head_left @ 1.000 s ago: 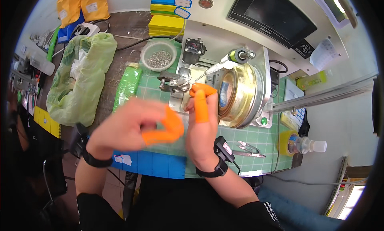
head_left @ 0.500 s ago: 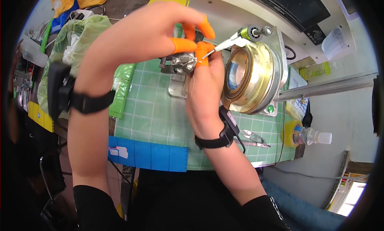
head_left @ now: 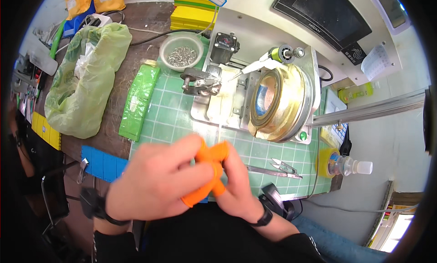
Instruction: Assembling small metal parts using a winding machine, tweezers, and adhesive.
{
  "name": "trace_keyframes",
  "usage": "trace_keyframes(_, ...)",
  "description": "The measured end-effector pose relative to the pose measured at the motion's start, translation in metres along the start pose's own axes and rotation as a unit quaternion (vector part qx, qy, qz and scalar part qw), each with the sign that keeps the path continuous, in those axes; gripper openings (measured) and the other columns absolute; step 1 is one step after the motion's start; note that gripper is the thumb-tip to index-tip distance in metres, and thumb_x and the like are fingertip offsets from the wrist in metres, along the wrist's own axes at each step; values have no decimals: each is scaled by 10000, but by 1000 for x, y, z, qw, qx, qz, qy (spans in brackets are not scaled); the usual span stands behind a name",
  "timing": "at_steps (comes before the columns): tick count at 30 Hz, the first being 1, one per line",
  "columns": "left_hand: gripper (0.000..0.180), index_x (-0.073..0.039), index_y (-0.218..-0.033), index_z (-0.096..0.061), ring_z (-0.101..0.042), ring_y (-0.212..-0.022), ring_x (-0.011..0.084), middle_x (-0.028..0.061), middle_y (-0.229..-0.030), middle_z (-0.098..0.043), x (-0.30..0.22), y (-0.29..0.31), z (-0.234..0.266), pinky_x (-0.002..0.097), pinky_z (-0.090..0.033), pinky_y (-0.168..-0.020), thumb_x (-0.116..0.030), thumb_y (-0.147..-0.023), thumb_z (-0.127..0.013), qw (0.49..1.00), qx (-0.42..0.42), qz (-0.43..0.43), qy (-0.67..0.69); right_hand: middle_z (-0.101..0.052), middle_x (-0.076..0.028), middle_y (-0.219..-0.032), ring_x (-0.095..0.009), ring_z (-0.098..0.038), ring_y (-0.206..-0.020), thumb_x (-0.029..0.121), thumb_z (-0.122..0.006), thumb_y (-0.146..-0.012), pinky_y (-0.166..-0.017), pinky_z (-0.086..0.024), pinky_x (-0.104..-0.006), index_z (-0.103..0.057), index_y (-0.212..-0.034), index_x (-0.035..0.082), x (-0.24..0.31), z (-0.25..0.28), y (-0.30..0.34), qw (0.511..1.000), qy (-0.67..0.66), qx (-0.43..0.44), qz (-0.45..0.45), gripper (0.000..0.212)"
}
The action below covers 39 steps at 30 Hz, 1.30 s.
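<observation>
Left hand [head_left: 157, 183] and right hand [head_left: 239, 188] meet low in the view, orange finger cots [head_left: 216, 151] bunched against each other; fingertips are together, but can't tell if either grip is clamped on anything, the fingers hide it. A thin pale streak [head_left: 220, 132], maybe a strand, shows just past the fingertips, long axis 12 to 6 o'clock; can't tell if it reaches the grip. Key relation: metal clamp [head_left: 205, 83] lies at 12 o'clock from the joined fingertips, well apart, long axis roughly 9 to 3, both hands about equally near. White pointed arm [head_left: 255, 67] at 1 o'clock, tip just beside the clamp. Gold wheel [head_left: 291, 101] at 1 to 2 o'clock, right hand nearer. Bowl of metal bits [head_left: 181, 57] between 11 and 12, beyond the clamp. Green packet [head_left: 139, 101] at 10 to 11 on the tabletop [head_left: 148, 21], left hand nearer. Slim metal tool [head_left: 273, 173] at 3, right hand nearer.
</observation>
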<state>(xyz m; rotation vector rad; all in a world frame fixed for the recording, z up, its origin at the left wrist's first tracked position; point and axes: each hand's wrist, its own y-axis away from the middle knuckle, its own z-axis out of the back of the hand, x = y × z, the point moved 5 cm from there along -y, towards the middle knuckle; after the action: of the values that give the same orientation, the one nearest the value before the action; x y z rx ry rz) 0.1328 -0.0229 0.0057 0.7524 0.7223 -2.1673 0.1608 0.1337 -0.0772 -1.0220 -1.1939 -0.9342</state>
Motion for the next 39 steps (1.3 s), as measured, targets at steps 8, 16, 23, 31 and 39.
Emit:
trace_keyframes(8,195,-62,-968,-804,-738,-827,266,133,-1138,-783,3,15,-32,319,-590,-692,-14,-790,-870,986,-142,-51,76,-552,-177,-1127,-381,-554,-1026,-101,-648,-784,-915,-519,-458,-641,-1303,24,-8,22,15,890,445,97,30,534)
trace_keyframes(16,193,-32,-956,-802,-758,-862,248,131,-1057,-799,12,35,-39,316,-613,-719,16,-780,-867,984,-157,12,83,-582,-144,-1082,-353,-573,-1039,-116,-630,-775,-920,-528,-443,-712,-1238,37,-5,27,1,880,472,39,27,494)
trace_keyframes(23,179,-22,-969,-789,-752,-814,259,123,-1047,-785,14,32,-37,315,-602,-665,-8,-802,-851,980,-175,-5,90,-627,-138,-978,-363,-650,-929,-26,-692,-878,-825,-539,-458,-714,-1204,39,-9,32,-17,924,374,32,80,332)
trace_keyframes(31,172,-11,-955,-780,-756,-821,257,137,-1048,-786,16,31,-36,317,-610,-671,-6,-800,-854,983,-165,1,80,-668,-192,-796,-430,-651,-691,51,-663,-1004,-644,-531,-511,-566,-1454,66,-8,28,-28,911,401,-81,58,461)
trace_keyframes(39,153,-11,-927,-781,-751,-833,246,132,-1028,-783,24,33,-43,319,-609,-695,30,-794,-842,982,-166,17,85,-666,-255,-1083,-428,-664,-888,37,-661,-989,-741,-555,-478,-586,-1437,51,4,44,14,930,353,-57,83,455)
